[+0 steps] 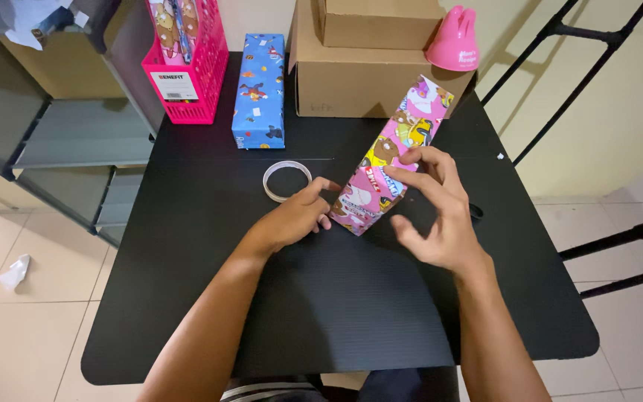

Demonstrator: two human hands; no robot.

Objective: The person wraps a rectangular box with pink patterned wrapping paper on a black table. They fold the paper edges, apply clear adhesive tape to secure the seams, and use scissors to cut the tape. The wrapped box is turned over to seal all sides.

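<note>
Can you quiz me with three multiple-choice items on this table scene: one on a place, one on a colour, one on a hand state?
1. Where does the tape roll lie?
A. left of the pink box
B. on the cardboard boxes
C. in the basket

2. What colour wraps the box by the pink basket?
A. green
B. blue
C. white

3. What does the right hand do?
A. rests on the pink wrapped box
B. lifts the tape
C. hangs off the table

Key: 1 A, it lies flat beside the left hand; 2 B, blue patterned paper; 3 A, fingers lie on its face.

Both hands forward, left hand (295,217) loosely curled, right hand (433,208) with fingers spread.
</note>
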